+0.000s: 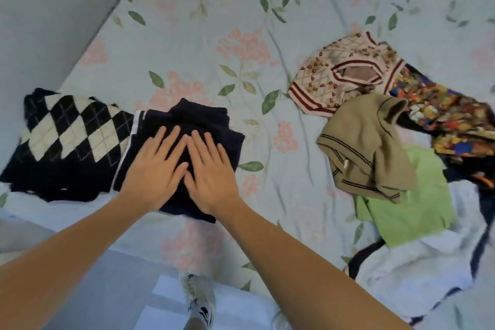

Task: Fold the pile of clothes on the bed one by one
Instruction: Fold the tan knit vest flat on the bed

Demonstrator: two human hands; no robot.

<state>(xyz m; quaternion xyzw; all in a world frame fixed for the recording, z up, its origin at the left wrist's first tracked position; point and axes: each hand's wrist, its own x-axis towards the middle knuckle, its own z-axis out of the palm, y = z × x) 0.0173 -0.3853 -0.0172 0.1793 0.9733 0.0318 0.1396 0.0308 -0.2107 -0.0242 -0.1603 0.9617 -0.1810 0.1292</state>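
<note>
A folded dark navy garment [203, 120] with a white side stripe lies near the bed's front edge. My left hand [154, 169] and my right hand [211, 171] press flat on top of it, side by side, fingers straight. To its left lies a folded black-and-cream argyle sweater [69, 131]. On the right is the unfolded pile: a pink patterned knit top [334, 72], a tan polo shirt [367, 142], a light green garment [417, 206], a colourful printed garment [450, 118] and a white garment [417, 270].
The bed has a pale blue floral sheet [241, 43]. A grey wall [48, 13] runs along the bed's left side. Below the bed edge, a foot in a white shoe [199, 300] stands on the floor.
</note>
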